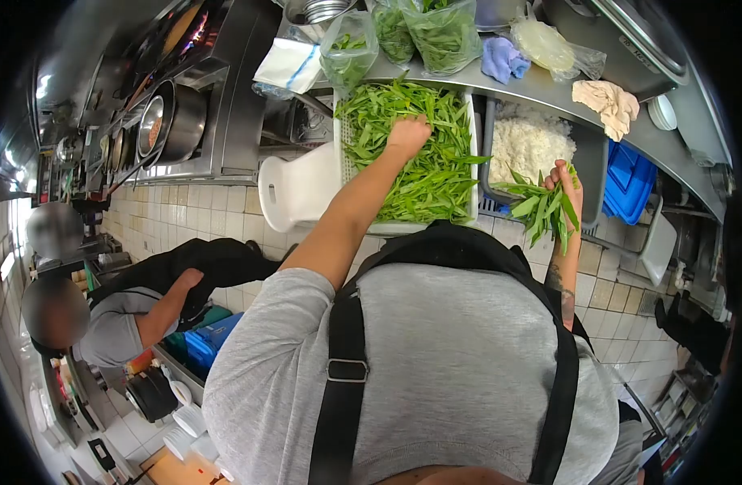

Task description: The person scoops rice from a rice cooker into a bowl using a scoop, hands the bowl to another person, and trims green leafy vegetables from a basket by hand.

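A white perforated crate (pixel 474 153) is heaped with long-leafed greens (pixel 423 187) that look like water spinach. My left hand (pixel 410 136) is down among them with its fingers curled closed on some of the leaves; the fingertips are partly hidden. To the right, my right hand (pixel 567 182) grips a bunch of the same greens (pixel 541 208), its leaves hanging downward. That bunch is in front of the near edge of a grey bin (pixel 591 145) holding a white clumpy mass (pixel 531 141), which looks like cooked rice.
A metal counter (pixel 468 74) runs behind the crate, bearing bagged greens (pixel 444 36), a blue cloth (pixel 504 59) and a beige cloth (pixel 605 105). A white stool (pixel 294 190) stands left of the crate. Pots (pixel 173 121) sit on the stove. Another person (pixel 132 323) is at the left.
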The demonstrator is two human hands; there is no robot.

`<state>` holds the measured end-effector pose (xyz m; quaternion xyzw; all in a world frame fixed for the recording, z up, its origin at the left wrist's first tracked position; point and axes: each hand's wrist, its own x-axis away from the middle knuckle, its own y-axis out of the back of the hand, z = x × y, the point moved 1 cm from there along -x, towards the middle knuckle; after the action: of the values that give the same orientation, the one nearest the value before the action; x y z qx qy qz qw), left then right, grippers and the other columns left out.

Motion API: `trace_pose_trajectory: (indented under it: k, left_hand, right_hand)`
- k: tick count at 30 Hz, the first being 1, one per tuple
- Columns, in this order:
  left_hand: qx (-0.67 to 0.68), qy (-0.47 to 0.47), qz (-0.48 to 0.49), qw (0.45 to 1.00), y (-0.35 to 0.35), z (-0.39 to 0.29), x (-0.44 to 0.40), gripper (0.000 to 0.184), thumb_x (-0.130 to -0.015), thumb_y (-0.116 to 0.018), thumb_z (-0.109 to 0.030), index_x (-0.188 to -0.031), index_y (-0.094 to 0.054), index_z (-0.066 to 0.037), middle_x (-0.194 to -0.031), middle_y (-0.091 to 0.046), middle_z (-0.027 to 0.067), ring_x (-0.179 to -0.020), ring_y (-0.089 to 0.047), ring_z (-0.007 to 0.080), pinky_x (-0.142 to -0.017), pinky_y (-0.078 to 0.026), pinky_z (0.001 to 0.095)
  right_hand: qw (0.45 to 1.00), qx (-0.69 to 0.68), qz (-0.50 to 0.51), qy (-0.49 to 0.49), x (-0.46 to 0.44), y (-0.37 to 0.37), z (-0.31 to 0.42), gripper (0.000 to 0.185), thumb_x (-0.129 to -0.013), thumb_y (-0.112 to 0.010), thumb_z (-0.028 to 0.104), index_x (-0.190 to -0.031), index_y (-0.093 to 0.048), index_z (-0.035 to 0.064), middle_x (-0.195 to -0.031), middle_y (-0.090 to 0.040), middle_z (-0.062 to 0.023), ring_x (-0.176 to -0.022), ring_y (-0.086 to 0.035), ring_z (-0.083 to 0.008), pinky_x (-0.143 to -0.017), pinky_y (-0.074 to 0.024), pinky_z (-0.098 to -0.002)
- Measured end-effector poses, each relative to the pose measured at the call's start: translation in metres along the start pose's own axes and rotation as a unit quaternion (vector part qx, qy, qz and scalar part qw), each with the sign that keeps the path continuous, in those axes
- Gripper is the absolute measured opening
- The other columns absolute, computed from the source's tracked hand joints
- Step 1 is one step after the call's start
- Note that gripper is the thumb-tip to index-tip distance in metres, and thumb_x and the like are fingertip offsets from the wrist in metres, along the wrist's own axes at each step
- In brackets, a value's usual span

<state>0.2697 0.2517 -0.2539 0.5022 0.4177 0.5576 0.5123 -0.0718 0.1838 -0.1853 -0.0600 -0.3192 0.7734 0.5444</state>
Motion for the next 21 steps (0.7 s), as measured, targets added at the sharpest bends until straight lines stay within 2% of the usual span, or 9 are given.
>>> trace_pose_trajectory:
  k: [3,6,7,9,10,13,15,19,21]
  left_hand:
    - [0.014,-0.042,-0.117,0.992,-0.005,0.008,0.009,0.010,-0.076,-0.058,-0.010,-0.083,-0.064,-0.007,-0.098,-0.059,0.0066,-0.089,-0.060,0.0226,-0.073,-0.049,0.0384]
    - [0.100,-0.004,-0.159,0.982,0.028,0.022,0.024,0.008,-0.074,-0.061,-0.008,-0.081,-0.064,-0.006,-0.091,-0.061,0.0071,-0.084,-0.060,0.0226,-0.072,-0.048,0.0373]
    - [0.150,0.027,-0.240,0.959,0.044,0.030,0.032,0.007,-0.073,-0.062,-0.007,-0.080,-0.064,-0.006,-0.088,-0.061,0.0076,-0.081,-0.060,0.0223,-0.070,-0.048,0.0362]
    - [0.245,0.089,-0.398,0.880,0.076,0.048,0.047,0.006,-0.072,-0.065,-0.005,-0.078,-0.064,-0.005,-0.082,-0.062,0.0087,-0.076,-0.061,0.0216,-0.067,-0.048,0.0340]
    - [0.322,0.150,-0.427,0.832,0.091,0.058,0.055,0.006,-0.072,-0.067,-0.004,-0.077,-0.064,-0.003,-0.078,-0.063,0.0079,-0.070,-0.061,0.0197,-0.063,-0.048,0.0317]
    - [0.499,0.272,-0.440,0.696,0.112,0.095,0.079,0.007,-0.078,-0.066,-0.005,-0.079,-0.063,0.001,-0.072,-0.063,0.0056,-0.057,-0.059,0.0126,-0.055,-0.047,0.0249]
    - [0.664,0.272,-0.451,0.531,0.124,0.105,0.091,0.010,-0.082,-0.066,-0.006,-0.079,-0.059,0.001,-0.070,-0.062,0.0065,-0.059,-0.059,0.0115,-0.056,-0.049,0.0231]
    - [0.759,0.275,-0.424,0.410,0.133,0.103,0.114,0.012,-0.083,-0.065,-0.010,-0.080,-0.056,-0.002,-0.068,-0.060,0.0059,-0.060,-0.059,0.0137,-0.056,-0.051,0.0269]
    - [0.765,0.285,-0.413,0.403,0.133,0.096,0.121,0.014,-0.084,-0.065,-0.012,-0.080,-0.055,-0.004,-0.069,-0.058,0.0055,-0.061,-0.059,0.0153,-0.057,-0.051,0.0281]
  right_hand:
    - [1.000,-0.005,-0.016,0.004,0.000,-0.003,-0.001,0.019,-0.089,-0.059,0.018,-0.099,-0.055,0.0026,-0.071,-0.045,-0.0015,-0.061,-0.045,-0.0112,-0.057,-0.0399,-0.0271]
    - [1.000,0.006,-0.007,-0.005,-0.004,-0.005,-0.004,0.019,-0.089,-0.059,0.019,-0.099,-0.055,0.0032,-0.071,-0.045,-0.0008,-0.061,-0.045,-0.0108,-0.057,-0.0393,-0.0261]
    - [1.000,0.015,0.002,-0.010,-0.006,-0.008,-0.006,0.019,-0.089,-0.058,0.019,-0.100,-0.055,0.0040,-0.071,-0.044,-0.0001,-0.062,-0.044,-0.0104,-0.057,-0.0385,-0.0254]
    - [0.999,0.034,0.018,-0.018,-0.012,-0.014,-0.010,0.019,-0.089,-0.059,0.019,-0.100,-0.055,0.0038,-0.071,-0.045,0.0001,-0.062,-0.045,-0.0104,-0.057,-0.0389,-0.0251]
    - [0.998,0.045,0.025,-0.022,-0.017,-0.017,-0.014,0.020,-0.088,-0.060,0.018,-0.100,-0.056,0.0028,-0.071,-0.046,-0.0004,-0.061,-0.047,-0.0108,-0.057,-0.0401,-0.0254]
    - [0.995,0.078,0.051,-0.033,-0.022,-0.037,-0.020,0.020,-0.086,-0.061,0.016,-0.099,-0.058,0.0010,-0.068,-0.049,-0.0002,-0.059,-0.049,-0.0102,-0.055,-0.0414,-0.0241]
    - [0.989,0.124,0.068,-0.039,-0.021,-0.054,-0.020,0.020,-0.086,-0.061,0.016,-0.099,-0.059,0.0006,-0.067,-0.050,0.0003,-0.059,-0.049,-0.0095,-0.055,-0.0414,-0.0232]
    - [0.981,0.138,0.124,-0.048,-0.023,-0.073,-0.025,0.021,-0.085,-0.062,0.016,-0.100,-0.059,0.0007,-0.067,-0.050,0.0010,-0.058,-0.050,-0.0090,-0.055,-0.0416,-0.0223]
    - [0.970,0.201,0.130,-0.038,-0.022,-0.082,-0.025,0.021,-0.085,-0.063,0.018,-0.096,-0.061,0.0006,-0.065,-0.052,0.0009,-0.057,-0.050,-0.0082,-0.055,-0.0410,-0.0225]
